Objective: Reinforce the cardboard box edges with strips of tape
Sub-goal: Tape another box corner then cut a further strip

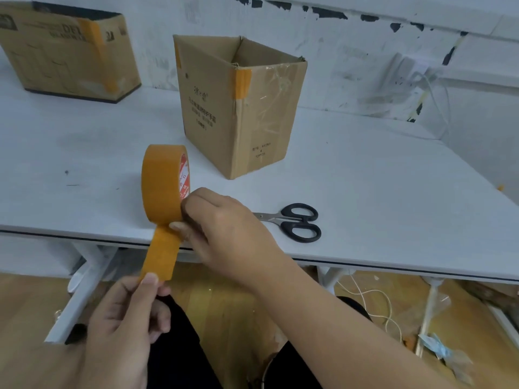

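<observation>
An open-topped cardboard box (238,108) stands upright in the middle of the white table (379,178), with a short orange tape piece at the top of its near corner edge. In front of it my right hand (224,228) grips an orange tape roll (163,183) held on edge above the table's front rim. A strip of tape (161,254) hangs down from the roll. My left hand (129,313) pinches the strip's free end between thumb and fingers, below the table edge.
Black-handled scissors (297,221) lie shut on the table to the right of my right hand. A second cardboard box (67,51) with an orange tape strip sits at the far left back. Cables run along the wall at right.
</observation>
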The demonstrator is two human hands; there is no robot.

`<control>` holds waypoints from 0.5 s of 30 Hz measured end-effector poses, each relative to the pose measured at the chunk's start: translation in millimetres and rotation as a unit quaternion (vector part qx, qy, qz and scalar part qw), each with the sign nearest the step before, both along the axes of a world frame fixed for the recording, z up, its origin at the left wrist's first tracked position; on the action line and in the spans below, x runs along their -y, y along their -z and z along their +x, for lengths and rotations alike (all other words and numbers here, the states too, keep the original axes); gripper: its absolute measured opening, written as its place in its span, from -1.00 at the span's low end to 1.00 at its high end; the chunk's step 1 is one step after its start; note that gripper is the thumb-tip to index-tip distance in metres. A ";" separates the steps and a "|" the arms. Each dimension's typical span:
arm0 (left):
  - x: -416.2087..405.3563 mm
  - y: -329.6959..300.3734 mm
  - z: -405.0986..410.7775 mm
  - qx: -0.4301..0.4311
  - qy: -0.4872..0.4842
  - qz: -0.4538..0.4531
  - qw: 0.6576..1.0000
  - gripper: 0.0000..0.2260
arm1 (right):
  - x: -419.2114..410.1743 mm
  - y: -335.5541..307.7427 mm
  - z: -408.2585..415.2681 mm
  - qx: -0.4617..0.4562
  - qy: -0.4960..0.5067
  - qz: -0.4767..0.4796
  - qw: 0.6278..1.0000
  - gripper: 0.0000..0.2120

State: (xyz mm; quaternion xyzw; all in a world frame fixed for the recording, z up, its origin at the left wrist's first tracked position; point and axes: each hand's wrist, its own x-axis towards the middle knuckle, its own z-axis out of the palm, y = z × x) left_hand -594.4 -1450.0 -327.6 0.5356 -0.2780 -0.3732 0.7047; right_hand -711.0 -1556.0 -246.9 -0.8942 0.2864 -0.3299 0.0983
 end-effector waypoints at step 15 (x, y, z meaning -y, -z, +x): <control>28.9 37.1 16.1 0.141 0.050 0.022 0.989 -0.64 | 3.0 0.5 1.8 -0.004 -0.010 0.026 1.000 -0.84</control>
